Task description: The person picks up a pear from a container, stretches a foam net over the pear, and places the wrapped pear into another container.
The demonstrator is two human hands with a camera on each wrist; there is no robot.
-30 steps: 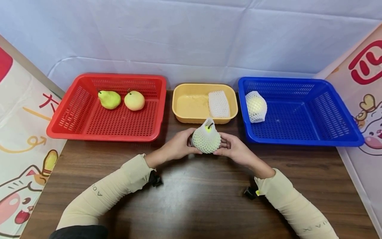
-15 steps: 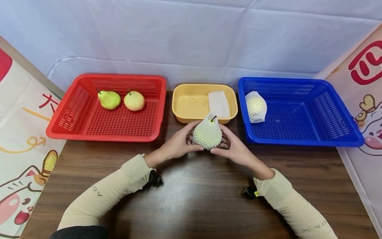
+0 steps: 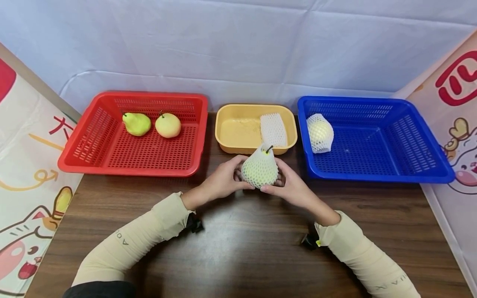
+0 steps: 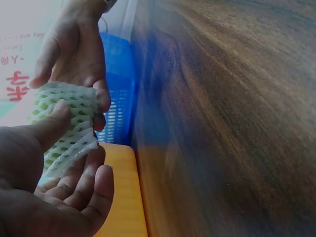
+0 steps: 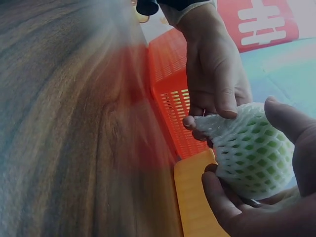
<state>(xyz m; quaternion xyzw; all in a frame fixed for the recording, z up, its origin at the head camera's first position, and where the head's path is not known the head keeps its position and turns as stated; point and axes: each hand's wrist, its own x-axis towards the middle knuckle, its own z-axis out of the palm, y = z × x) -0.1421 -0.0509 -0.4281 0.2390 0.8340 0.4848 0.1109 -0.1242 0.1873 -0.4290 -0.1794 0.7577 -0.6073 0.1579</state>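
A green pear [image 3: 259, 169] in a white foam net sleeve is held between both hands above the wooden table, its dark stem poking out of the net's top end. My left hand [image 3: 222, 180] grips it from the left, thumb across the front of the net [image 4: 74, 123]. From the right my right hand [image 3: 294, 184] grips it too, with thumb and fingers curled round the netted side [image 5: 259, 153]. Just behind the pear is a yellow tray [image 3: 238, 128] with a flat white foam net [image 3: 273, 129] in its right half.
At the left a red basket [image 3: 156, 155] holds a green pear [image 3: 136, 124] and a rounder pale yellow pear [image 3: 168, 126]. A blue basket [image 3: 372, 153] at the right holds a net-wrapped pale fruit [image 3: 320, 133]. A white cloth [image 3: 186, 45] hangs behind.
Both hands keep hold of the netted pear. It has tilted, its stem end shifting to the right, and the net now sits higher around the stem than one second ago.
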